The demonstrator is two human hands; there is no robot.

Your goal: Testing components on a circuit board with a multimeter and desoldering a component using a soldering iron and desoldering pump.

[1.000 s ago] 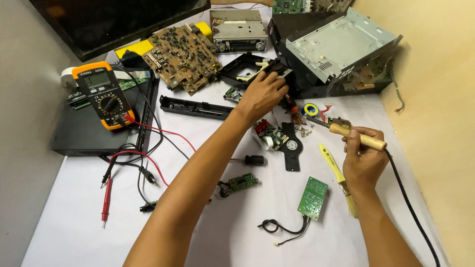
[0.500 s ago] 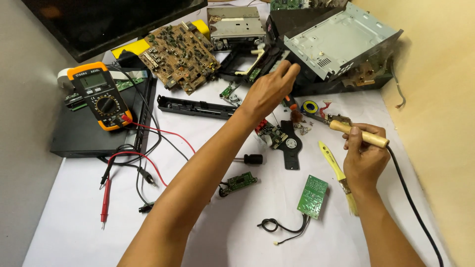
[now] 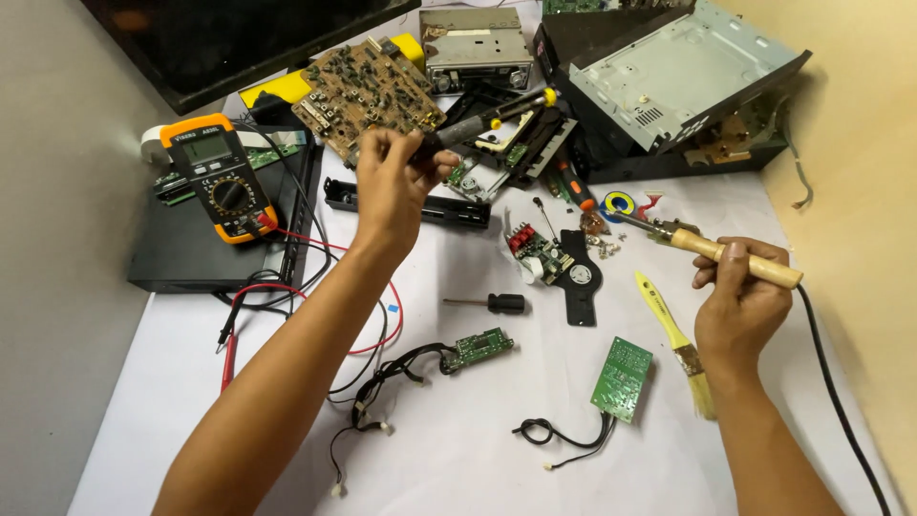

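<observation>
On the white bench (image 3: 478, 449), at about nine o'clock, an orange meter (image 3: 218, 177) is lying on a flat black box (image 3: 181, 253), with red and black leads (image 3: 287, 296) trailing toward six o'clock. Just right of it, the left hand (image 3: 394, 186) is hovering above the bench at about eleven o'clock, its fingers (image 3: 420, 153) clamping the dark handle of a long tool with a yellow tip (image 3: 497, 113), which is pointing up toward one o'clock, over a brown circuit board (image 3: 368, 91) and black plastic parts. Near the centre, a small black screwdriver (image 3: 489, 304) is lying beside a little green board with wires (image 3: 478, 349), and a second green board (image 3: 621, 377) is sitting toward five o'clock. At three o'clock, the right hand (image 3: 740, 301) is gripping a soldering iron (image 3: 707, 248) by its wooden handle, fingers closed around it, the metal tip pointing toward ten o'clock, just above a yellow brush (image 3: 673, 339). A grey metal chassis (image 3: 678, 72) is resting at one o'clock.
</observation>
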